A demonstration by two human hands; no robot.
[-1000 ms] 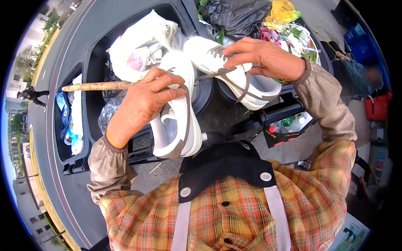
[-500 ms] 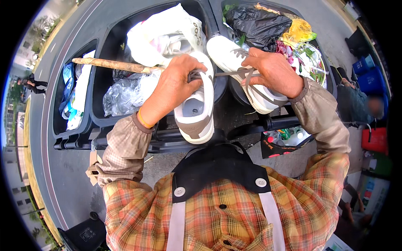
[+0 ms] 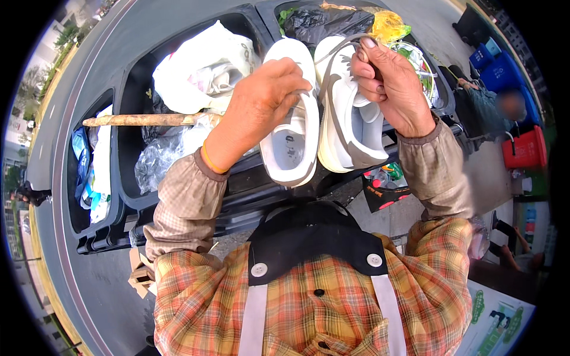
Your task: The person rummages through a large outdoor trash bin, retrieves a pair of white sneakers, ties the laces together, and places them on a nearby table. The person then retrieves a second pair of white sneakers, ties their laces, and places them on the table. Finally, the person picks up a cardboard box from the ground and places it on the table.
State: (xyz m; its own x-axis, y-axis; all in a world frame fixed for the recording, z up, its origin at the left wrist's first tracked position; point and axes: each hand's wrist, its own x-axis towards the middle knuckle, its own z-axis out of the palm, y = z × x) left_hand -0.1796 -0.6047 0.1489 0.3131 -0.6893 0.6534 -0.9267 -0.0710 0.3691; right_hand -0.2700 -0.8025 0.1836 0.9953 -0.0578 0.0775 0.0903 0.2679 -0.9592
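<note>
Two white sneakers with grey trim are side by side, toes away from me, over the bins' front edge. My left hand [image 3: 261, 98] is closed on the left sneaker [image 3: 310, 115] at its laced opening, the fingertips partly hidden inside. My right hand [image 3: 395, 89] pinches a grey shoelace [image 3: 346, 41] between thumb and forefinger, above the right sneaker [image 3: 339, 110]. That lace loops over the toe and runs down between the two sneakers. The right sneaker tilts a little, with its pale sole side toward the left one.
Open bins hold a white plastic bag [image 3: 199, 68], clear plastic [image 3: 155, 163], a black bag [image 3: 326, 26] and a yellow bag [image 3: 389, 26]. A wooden stick [image 3: 139, 120] lies across the left bin. A black bag of bottles [image 3: 383, 193] is below right. Another person [image 3: 490, 110] is at the right.
The right sneaker has turned and come in beside the left one. My right hand has moved up with the lace, which was stretched between both sneakers before. The view has shifted.
</note>
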